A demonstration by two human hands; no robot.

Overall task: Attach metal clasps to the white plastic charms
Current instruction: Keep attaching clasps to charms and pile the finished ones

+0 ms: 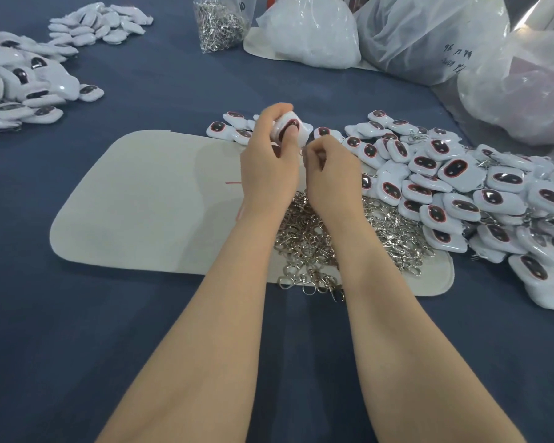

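Farthest left, a heap of glossy white plastic charms with dark oval faces [29, 87] lies on the dark blue tablecloth [173, 91], well apart from the work. Next comes the pale grey felt mat [141, 203], over whose far edge both hands meet.

The left hand [269, 155] holds one white plastic charm [290, 124] up off the mat, fingers curled round its back and the thumb pressed on its dark face. Just beside it, the right hand [330, 167] has its fingertips drawn tightly together at the charm's lower edge. What they nip is hidden, so I cannot tell whether a clasp is in them.

Under the forearms sits the loose pile of silver metal clasps [307, 244], and to the right a large spill of more white charms [461, 187], some apparently already fitted with metal.

The charm looks light, rigid and slick, so it likely wants a firm hold by its edges with the attachment point left exposed. The clasps are probably stiff and springy, prone to tangling, and best picked singly by the body. At the back stand a clear bag of clasps [219, 24] and bulky translucent plastic bags [429, 33].
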